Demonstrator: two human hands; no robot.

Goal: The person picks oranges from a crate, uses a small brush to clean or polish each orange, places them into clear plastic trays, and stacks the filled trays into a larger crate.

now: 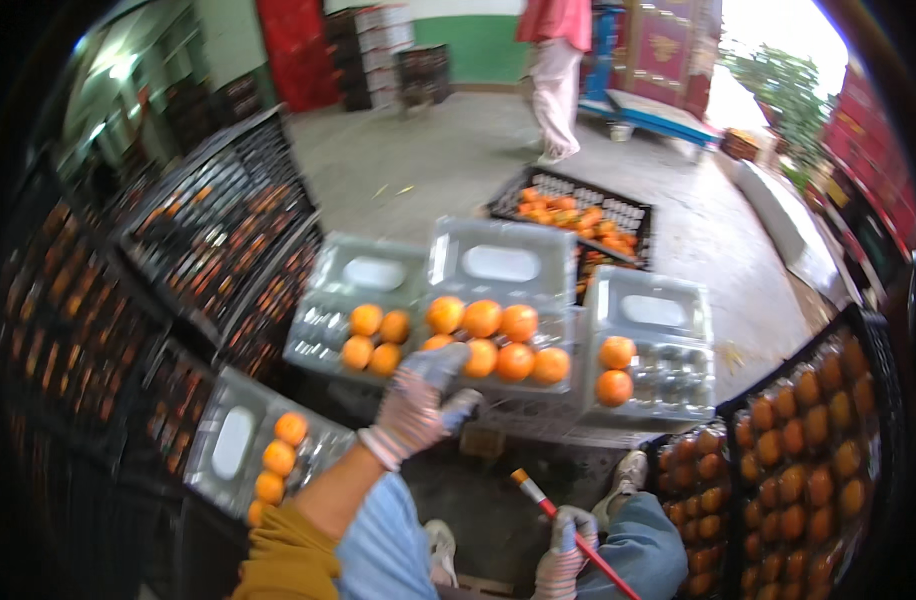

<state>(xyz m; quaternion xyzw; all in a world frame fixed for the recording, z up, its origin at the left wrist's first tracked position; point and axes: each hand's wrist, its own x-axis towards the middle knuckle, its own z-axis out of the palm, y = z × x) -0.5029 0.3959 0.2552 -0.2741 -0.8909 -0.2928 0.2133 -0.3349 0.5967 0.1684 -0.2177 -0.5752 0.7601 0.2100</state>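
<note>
My left hand (423, 400), in a striped glove, reaches over the middle clear plastic tray (558, 260), its fingertips at an orange fruit (438, 345) in the front row, thumb spread apart. That tray holds several round orange fruits. Left and right of it are clear trays (313, 340) (693, 310) with fewer fruits. Another clear tray (208, 440) with a column of fruits lies at lower left, partly behind my forearm. Low in the view my gloved right hand (568, 545) grips a long red-handled brush (541, 502) with a pale tip, pointing up and left.
Black crates of fruit line the left (153, 250) and right (733, 430). Another crate (638, 215) of orange fruit sits beyond the trays. A person (556, 80) in pink stands behind it. A blue low platform (658, 115), stacked crates (378, 55) and a doorway are farther back.
</note>
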